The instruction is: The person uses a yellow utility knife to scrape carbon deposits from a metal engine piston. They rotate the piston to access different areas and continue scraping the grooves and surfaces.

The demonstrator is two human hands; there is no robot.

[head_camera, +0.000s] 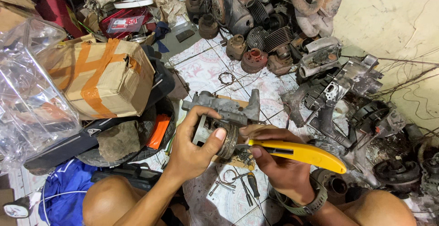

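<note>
Left forearm rises from the lower frame, wrist bent inward; left hand (194,150) wraps a round metal piston (218,134), thumb pressed across its ringed rim. Right hand (274,162) comes in from the right, watch strap on the wrist, fingers closed around a yellow utility knife (302,153) whose tip meets the piston. Beyond the hands: grey engine casing (228,107) on the tiled floor (206,70). Left of them: taped cardboard box (105,77). Below: small wrenches (224,182).

Taped brown cardboard box (103,77) sits left of the grey metal engine casing (226,109), small hand tools (238,185) lying before it on the patterned tile floor (206,70).
</note>
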